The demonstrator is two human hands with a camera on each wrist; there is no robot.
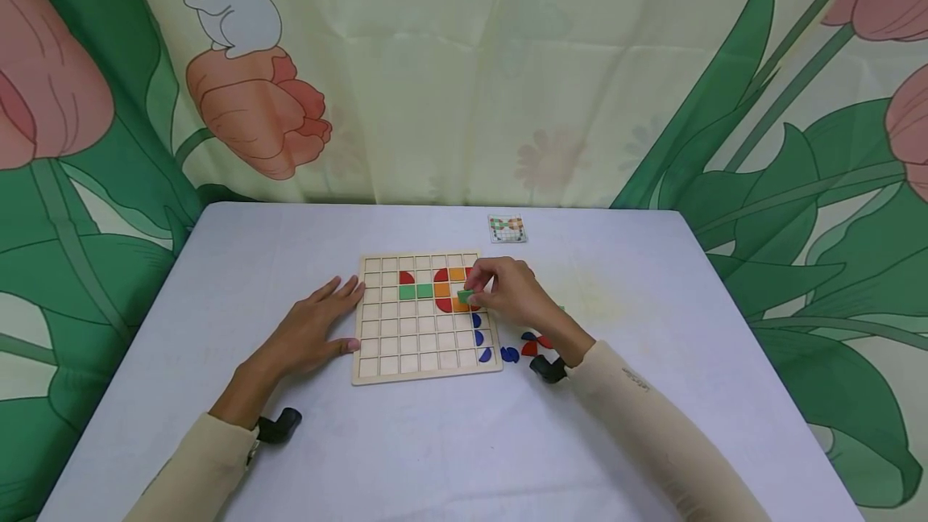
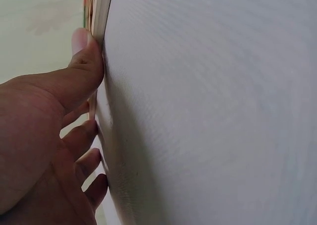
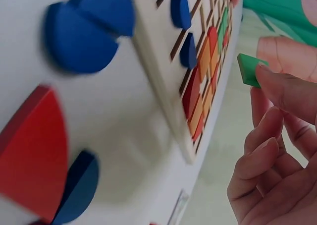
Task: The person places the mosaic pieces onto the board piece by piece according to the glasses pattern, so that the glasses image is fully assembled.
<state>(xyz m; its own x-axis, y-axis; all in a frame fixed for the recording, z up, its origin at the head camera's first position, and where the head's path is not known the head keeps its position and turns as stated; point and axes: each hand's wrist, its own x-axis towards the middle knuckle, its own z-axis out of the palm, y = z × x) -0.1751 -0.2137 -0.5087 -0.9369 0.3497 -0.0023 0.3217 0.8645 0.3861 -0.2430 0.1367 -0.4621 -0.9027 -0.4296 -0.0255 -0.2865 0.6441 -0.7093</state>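
My right hand [image 1: 511, 288] pinches a small green square tile [image 3: 249, 70] between thumb and fingertips, above the right part of a wooden grid board [image 1: 409, 341]. Against the board's left edge rests my left hand [image 1: 312, 333], its fingers spread; the left wrist view shows the thumb [image 2: 88, 61] touching the rim. Two green tiles [image 1: 416, 292] lie side by side in the grid below a red rounded tile [image 1: 406, 276]. Red and orange tiles [image 1: 441, 290] form a ring-like group under my right hand, partly hidden by it. Blue half-round tiles [image 1: 485, 355] sit in the right column.
Loose blue pieces [image 1: 511, 354] and red pieces [image 1: 530, 349] lie on the white tablecloth [image 1: 406, 449] right of the board, partly under my right wrist. Behind the board lies a small pattern card [image 1: 507, 229]. A printed curtain [image 1: 435, 103] hangs beyond the table's far edge.
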